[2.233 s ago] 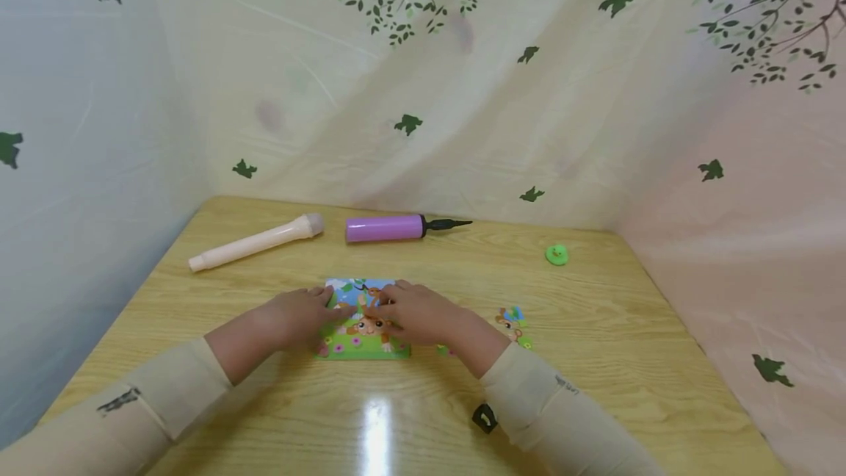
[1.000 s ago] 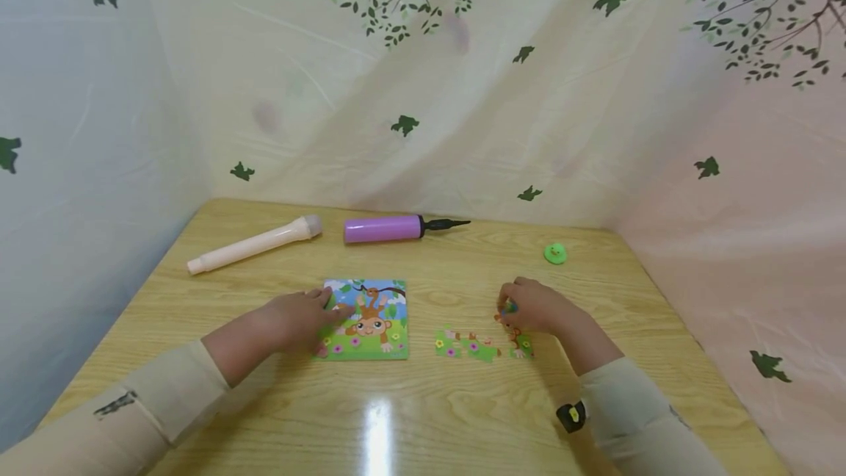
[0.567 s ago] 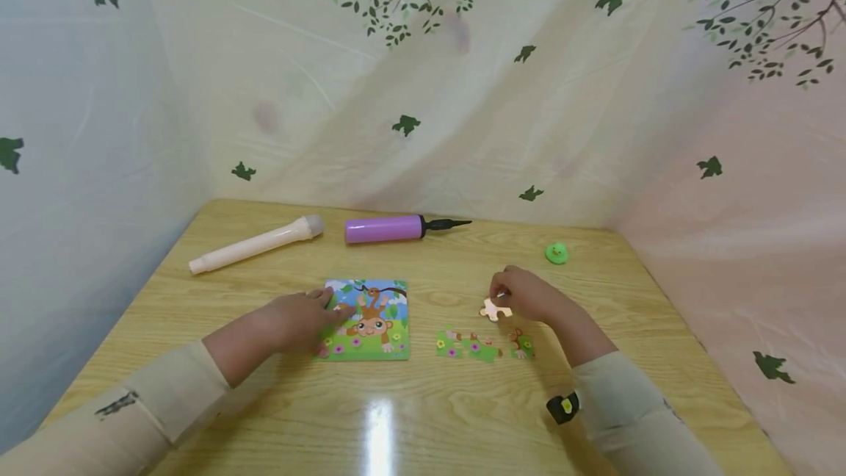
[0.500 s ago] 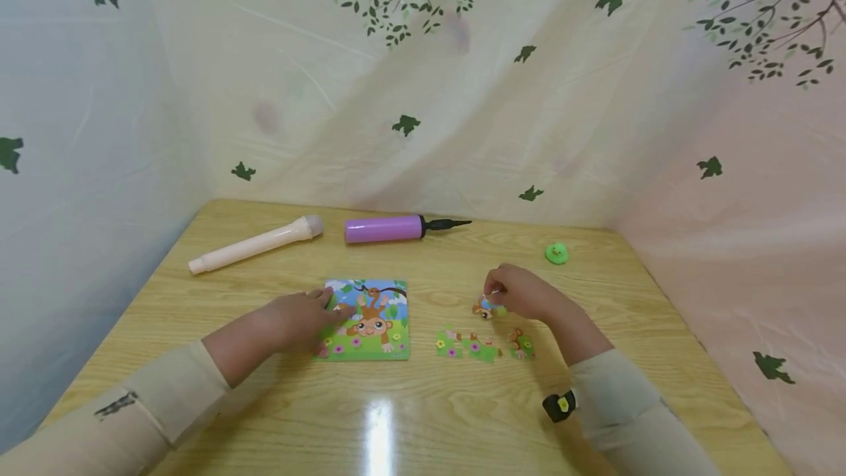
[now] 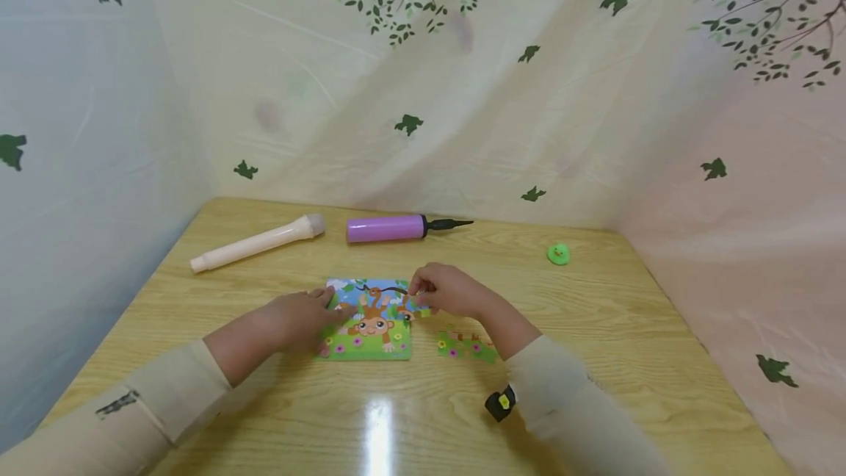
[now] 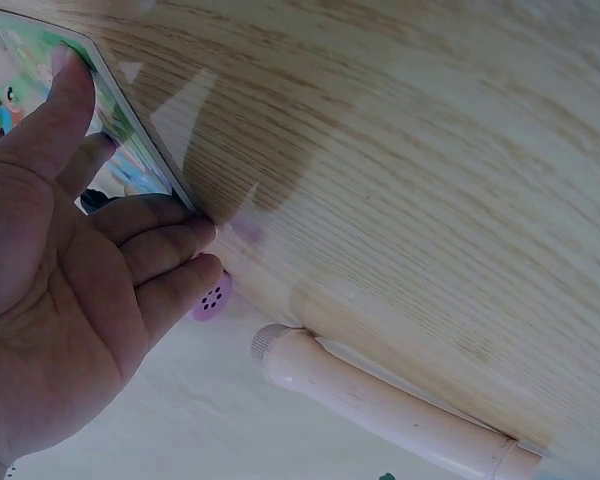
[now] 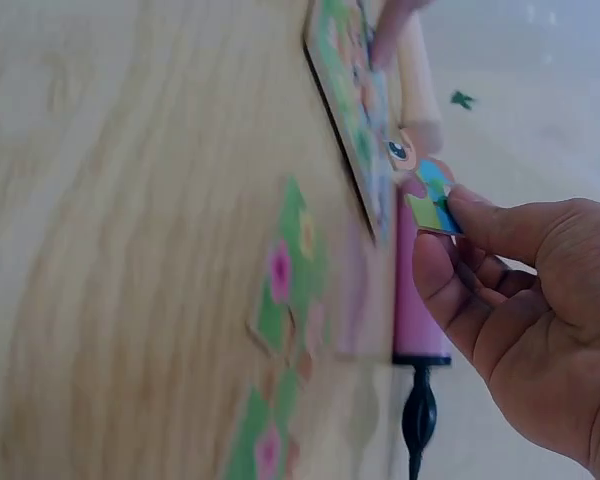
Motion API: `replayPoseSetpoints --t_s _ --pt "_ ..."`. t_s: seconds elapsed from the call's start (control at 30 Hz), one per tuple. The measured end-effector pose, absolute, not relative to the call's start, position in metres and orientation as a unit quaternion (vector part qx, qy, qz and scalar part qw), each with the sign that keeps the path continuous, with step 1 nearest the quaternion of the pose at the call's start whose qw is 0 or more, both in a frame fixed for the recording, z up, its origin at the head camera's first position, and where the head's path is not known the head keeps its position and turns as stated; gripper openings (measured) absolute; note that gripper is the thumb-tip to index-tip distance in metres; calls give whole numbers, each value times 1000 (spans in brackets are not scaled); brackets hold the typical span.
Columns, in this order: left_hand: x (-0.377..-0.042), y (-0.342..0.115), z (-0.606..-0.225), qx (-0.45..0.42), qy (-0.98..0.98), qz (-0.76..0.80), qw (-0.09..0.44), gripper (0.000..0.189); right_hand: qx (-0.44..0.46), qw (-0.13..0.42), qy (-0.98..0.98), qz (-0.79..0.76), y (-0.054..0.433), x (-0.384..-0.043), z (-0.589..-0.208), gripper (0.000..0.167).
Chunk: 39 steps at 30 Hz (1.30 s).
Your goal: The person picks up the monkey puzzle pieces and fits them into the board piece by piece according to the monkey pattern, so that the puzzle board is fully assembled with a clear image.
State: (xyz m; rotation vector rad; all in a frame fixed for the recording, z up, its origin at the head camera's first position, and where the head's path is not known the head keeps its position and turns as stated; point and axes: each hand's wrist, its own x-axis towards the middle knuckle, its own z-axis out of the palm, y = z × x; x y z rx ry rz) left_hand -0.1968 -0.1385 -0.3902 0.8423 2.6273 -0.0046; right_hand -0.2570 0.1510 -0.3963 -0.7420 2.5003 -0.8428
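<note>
The left grip (image 5: 299, 322) rests on a monkey puzzle (image 5: 371, 327); the right grip (image 5: 452, 291) pinches a piece (image 5: 416, 311) by its edge.

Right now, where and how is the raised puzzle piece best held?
The raised puzzle piece is probably best pinched across its flat faces at its blue-green end, from the right, as the right grip does: it is thin, and this leaves the eye end free toward the picture board.

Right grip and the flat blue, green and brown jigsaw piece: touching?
Touching. The right wrist view shows it plainly: the right grip pinches the flat blue, green and brown jigsaw piece, thumb overlapping its edge.
</note>
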Motion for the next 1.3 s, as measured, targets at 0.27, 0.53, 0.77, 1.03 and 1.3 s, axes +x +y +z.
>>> replayPoseSetpoints --t_s 0.27,0.53,0.77,1.03,1.3 --pt "-198 -138 -393 303 935 -8 184 77 -289 155 910 -254 114 -257 -410 5" --pt "-199 -139 -393 304 935 -4 182 76 -300 111 938 -136 105 -252 -416 19" --pt "-199 -140 -393 304 935 -4 181 76 -352 84 931 -52 103 -243 -415 33" --pt "-198 -140 -393 305 935 -7 181 77 -353 69 933 -20 101 -238 -414 33" --pt "-199 -141 -392 303 935 -6 184 77 -367 51 929 11 101 -236 -415 31"
